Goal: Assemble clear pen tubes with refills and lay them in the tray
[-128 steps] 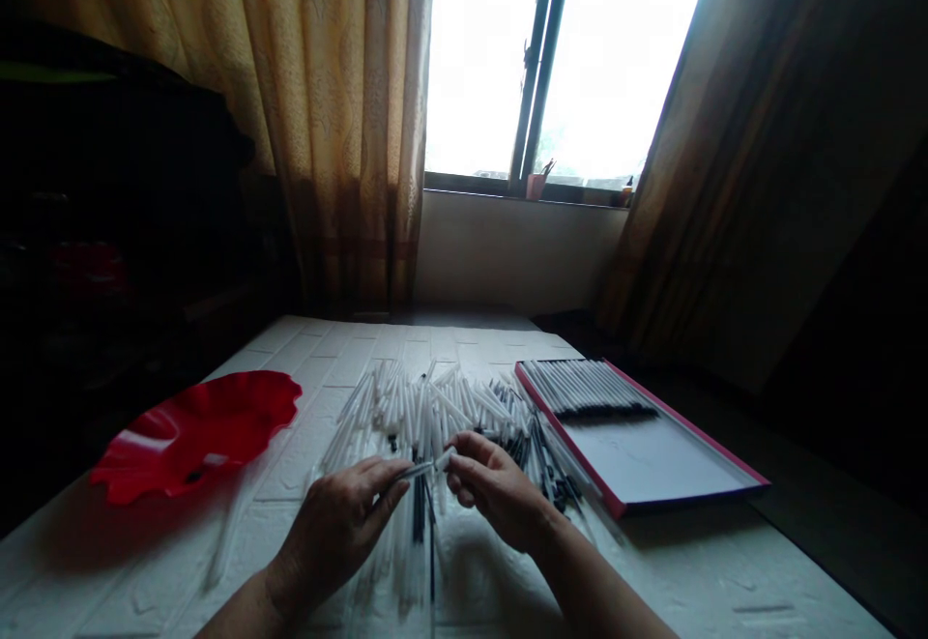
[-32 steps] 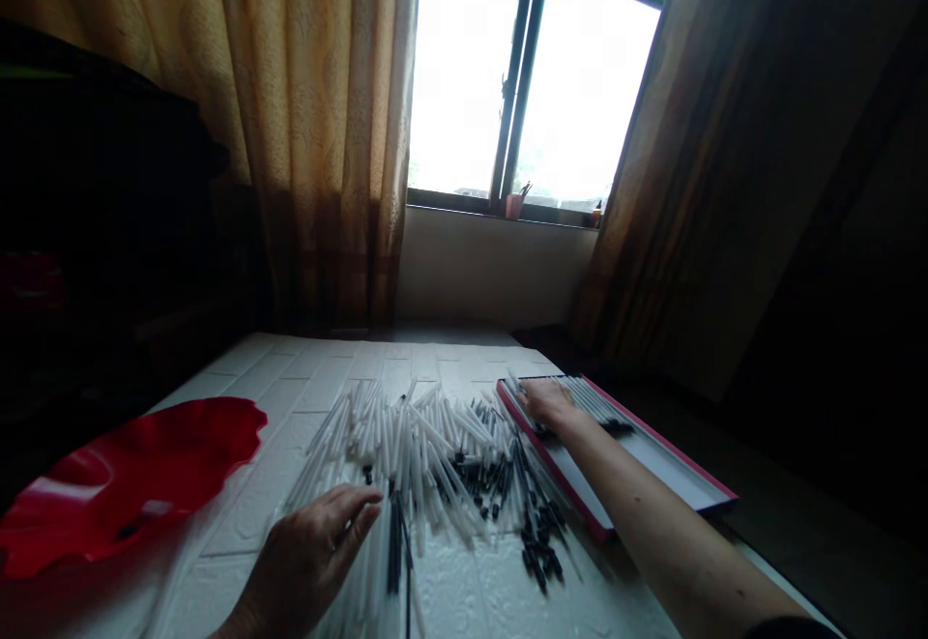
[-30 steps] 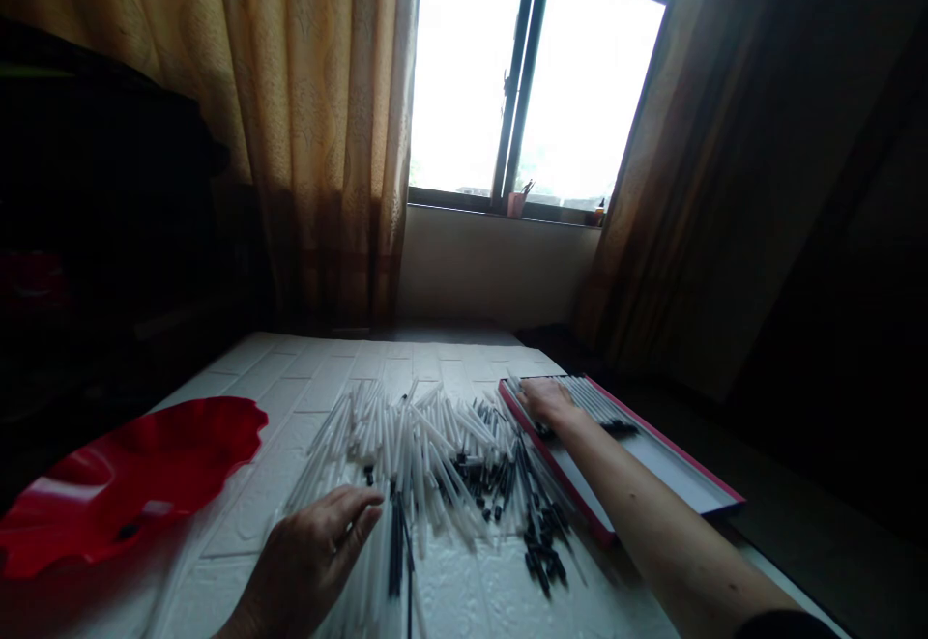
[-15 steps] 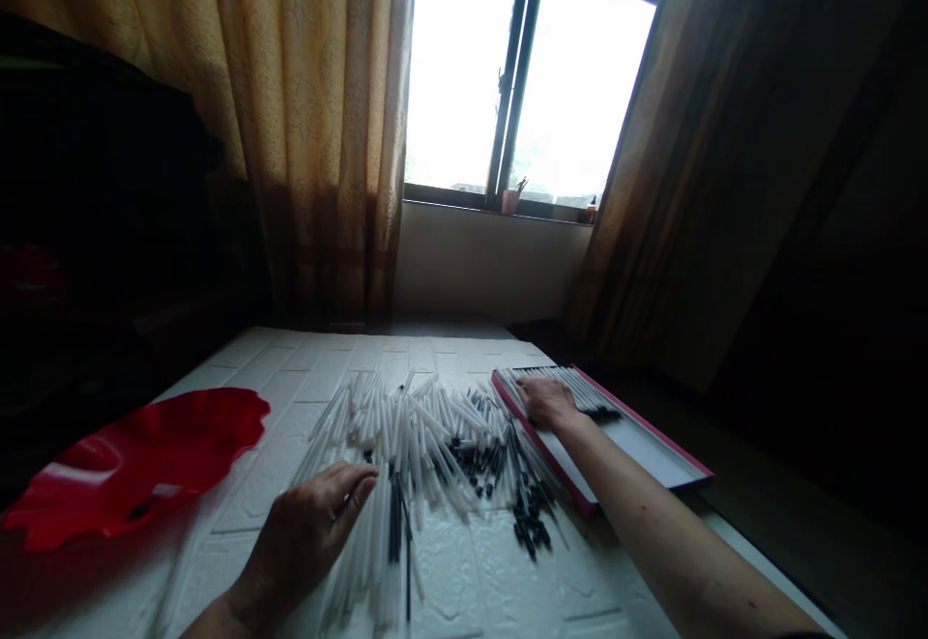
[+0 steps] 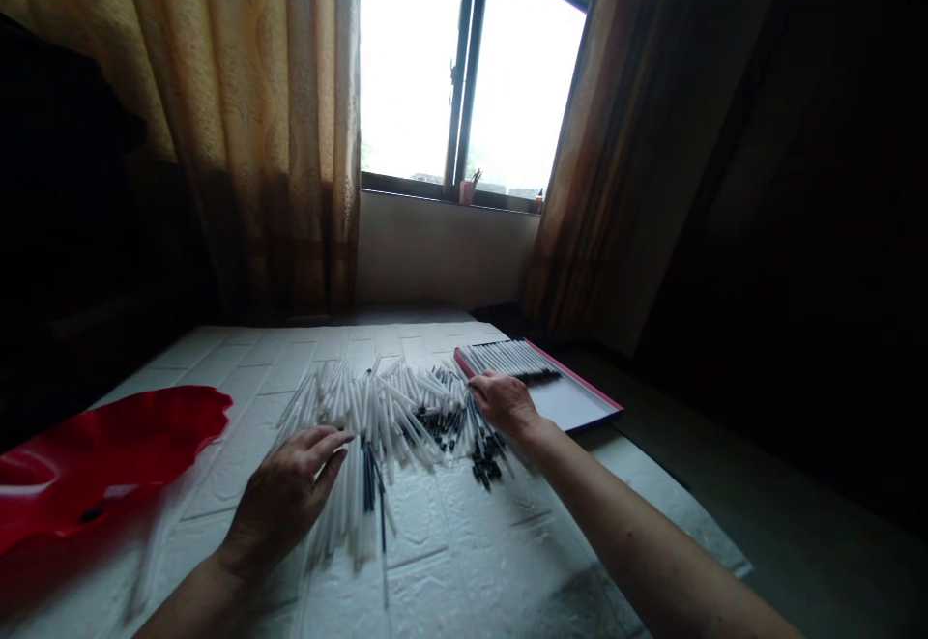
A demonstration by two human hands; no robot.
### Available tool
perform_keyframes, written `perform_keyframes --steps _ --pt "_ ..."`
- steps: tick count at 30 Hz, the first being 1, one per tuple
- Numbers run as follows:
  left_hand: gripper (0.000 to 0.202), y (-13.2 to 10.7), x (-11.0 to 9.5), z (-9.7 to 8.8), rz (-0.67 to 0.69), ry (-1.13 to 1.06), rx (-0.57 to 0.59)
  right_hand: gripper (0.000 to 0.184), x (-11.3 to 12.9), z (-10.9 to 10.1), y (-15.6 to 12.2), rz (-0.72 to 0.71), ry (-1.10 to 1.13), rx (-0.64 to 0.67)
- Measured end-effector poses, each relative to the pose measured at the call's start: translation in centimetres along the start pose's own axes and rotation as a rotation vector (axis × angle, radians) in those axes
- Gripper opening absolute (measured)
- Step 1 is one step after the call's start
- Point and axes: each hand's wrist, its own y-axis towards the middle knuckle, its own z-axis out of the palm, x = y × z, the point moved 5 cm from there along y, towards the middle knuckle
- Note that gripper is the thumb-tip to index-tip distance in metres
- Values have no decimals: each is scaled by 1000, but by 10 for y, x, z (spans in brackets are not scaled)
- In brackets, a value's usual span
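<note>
White tubes [image 5: 372, 407] looked light, stiff, likely slick; mid-length pinch suited. Left hand [image 5: 288, 486] stood parted near them. Right hand [image 5: 506, 400] hid its grip; couldn't tell.

Bright window [image 5: 413, 59] between patterned gold curtains [image 5: 253, 107]; pale wall [image 5: 435, 247] beneath; white brick-patterned tabletop [image 5: 435, 571]; deep shadow both sides.

Red dish [image 5: 156, 431]: glossy plastic. White tubes [image 5: 373, 407]: plastic-looking, smooth. Counter [image 5: 417, 513]: embossed brick relief, slight sheen. Curtain [image 5: 246, 88]: patterned cloth.
</note>
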Motion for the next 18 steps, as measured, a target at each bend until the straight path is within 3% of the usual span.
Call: perform_keyframes --steps 11,18 --pt "41 -3 2 13 55 2 9 21 5 -11 -17 -32 -15 2" --pt "41 -3 0 9 72 4 -6 20 3 -6 -19 -41 -5 -5"
